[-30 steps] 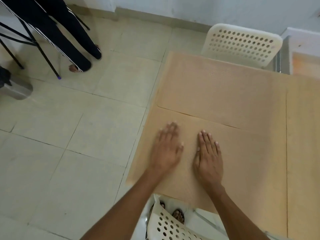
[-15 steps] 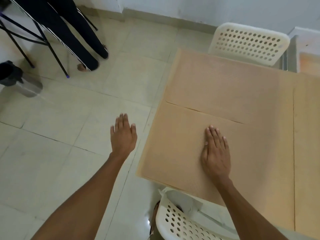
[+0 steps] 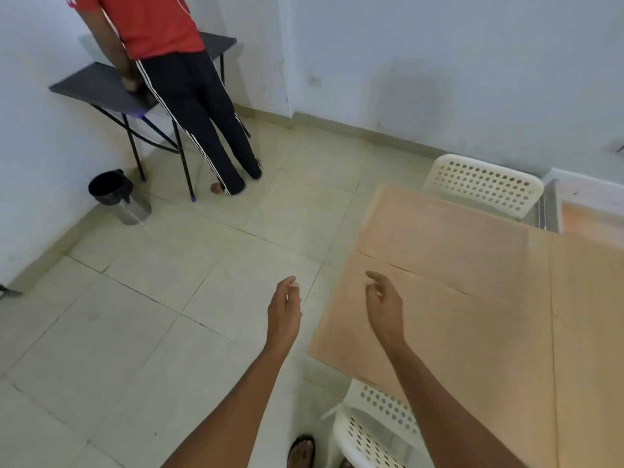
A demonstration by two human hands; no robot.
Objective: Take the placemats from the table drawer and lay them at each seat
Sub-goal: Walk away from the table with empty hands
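Observation:
Two tan placemats lie on the table at the right. The near placemat point(image 3: 449, 336) lies in front of the near white chair point(image 3: 374, 430). The far placemat point(image 3: 449, 241) lies in front of the far white chair point(image 3: 486, 184). A third tan placemat point(image 3: 587, 315) shows along the right edge. My left hand point(image 3: 285, 310) hangs over the floor left of the table, fingers loose and empty. My right hand point(image 3: 385, 305) hovers just above the near placemat's left part, fingers apart, holding nothing.
A person in a red shirt and dark trousers point(image 3: 189, 96) stands at a black folding table point(image 3: 111, 89) by the far wall. A steel bin point(image 3: 118, 197) stands in the left corner. Tiled floor point(image 3: 169, 298) stretches left of the table. My foot point(image 3: 302, 452) shows at the bottom.
My right hand has lifted off the near placemat. My left hand left the mat earlier and now hangs over the floor. The view has tilted up, showing the person and wall.

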